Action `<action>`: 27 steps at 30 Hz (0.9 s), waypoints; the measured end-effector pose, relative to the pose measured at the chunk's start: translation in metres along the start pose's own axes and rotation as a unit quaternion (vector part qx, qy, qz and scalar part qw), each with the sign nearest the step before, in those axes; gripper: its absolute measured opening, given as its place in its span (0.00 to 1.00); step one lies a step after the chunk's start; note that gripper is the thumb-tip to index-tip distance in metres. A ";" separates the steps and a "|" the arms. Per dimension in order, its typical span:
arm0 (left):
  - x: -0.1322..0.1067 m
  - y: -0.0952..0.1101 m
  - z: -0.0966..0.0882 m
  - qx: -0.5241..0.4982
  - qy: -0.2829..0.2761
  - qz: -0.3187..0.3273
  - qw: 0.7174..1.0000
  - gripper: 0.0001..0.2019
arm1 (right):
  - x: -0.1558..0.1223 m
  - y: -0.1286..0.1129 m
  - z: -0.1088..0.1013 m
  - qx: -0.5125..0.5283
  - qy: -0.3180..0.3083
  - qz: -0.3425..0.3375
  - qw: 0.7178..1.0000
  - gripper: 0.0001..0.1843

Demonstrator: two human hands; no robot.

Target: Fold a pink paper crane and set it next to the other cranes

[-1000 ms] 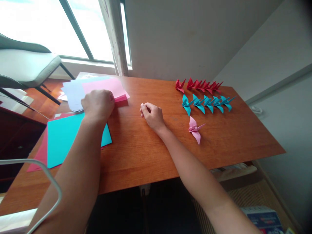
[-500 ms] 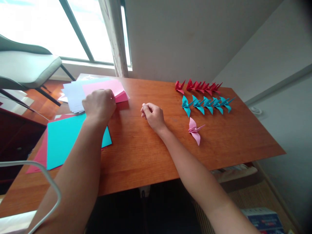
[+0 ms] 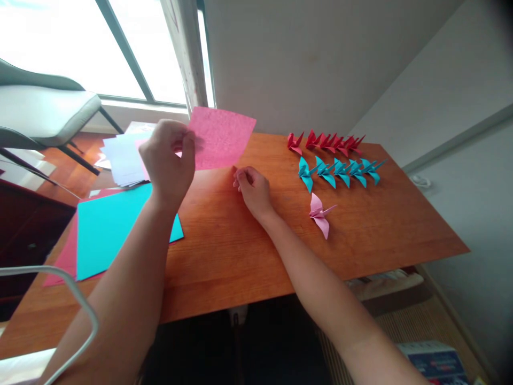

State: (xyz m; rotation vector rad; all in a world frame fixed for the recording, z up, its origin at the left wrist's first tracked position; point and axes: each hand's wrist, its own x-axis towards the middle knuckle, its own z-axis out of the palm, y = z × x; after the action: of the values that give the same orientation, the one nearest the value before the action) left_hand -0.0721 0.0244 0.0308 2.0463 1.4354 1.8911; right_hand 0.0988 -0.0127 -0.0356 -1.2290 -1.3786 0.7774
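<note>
My left hand (image 3: pixel 168 160) pinches a pink paper sheet (image 3: pixel 220 138) by its left edge and holds it lifted above the wooden table (image 3: pixel 248 246). My right hand (image 3: pixel 251 188) rests on the table just below the sheet's lower right corner, fingers loosely curled with nothing in them. To the right lie a row of red paper cranes (image 3: pixel 326 141), a row of teal paper cranes (image 3: pixel 340 170) and one pink paper crane (image 3: pixel 319 214).
A stack of pale paper sheets (image 3: pixel 122 158) lies at the table's far left, and a teal sheet (image 3: pixel 108 227) on red sheets lies nearer me. A grey chair (image 3: pixel 44 109) stands by the window. A white tube frame (image 3: pixel 68 310) crosses the lower left.
My left hand has lifted a pink sheet off the stack and carried it up and to the right. My right hand has stayed in place.
</note>
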 end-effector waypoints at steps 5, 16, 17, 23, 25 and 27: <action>-0.004 -0.010 0.006 -0.064 -0.048 -0.126 0.989 0.05 | 0.004 0.000 -0.002 -0.020 0.083 -0.006 0.996 0.10; -0.015 -0.001 0.019 -0.226 -0.130 -0.366 0.893 0.07 | 0.013 0.006 -0.016 -0.007 0.177 0.004 0.984 0.20; -0.016 -0.001 0.019 -0.230 -0.132 -0.370 0.890 0.08 | 0.014 0.008 -0.019 -0.006 0.189 0.008 0.982 0.21; -0.021 -0.007 0.024 -0.235 -0.130 -0.369 0.890 0.11 | 0.021 0.016 -0.025 0.074 0.198 0.086 0.974 0.22; -0.023 -0.009 0.026 -0.235 -0.130 -0.368 0.890 0.12 | 0.023 0.017 -0.025 0.116 0.149 0.114 0.975 0.20; -0.025 -0.010 0.027 -0.229 -0.133 -0.363 0.893 0.12 | 0.024 0.015 -0.025 0.158 0.083 0.132 0.975 0.16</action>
State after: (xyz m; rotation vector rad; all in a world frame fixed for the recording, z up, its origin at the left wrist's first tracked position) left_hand -0.0529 0.0303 -0.0022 1.2359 1.2653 1.3849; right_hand 0.1292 0.0096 -0.0380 -1.2041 -0.9244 1.0120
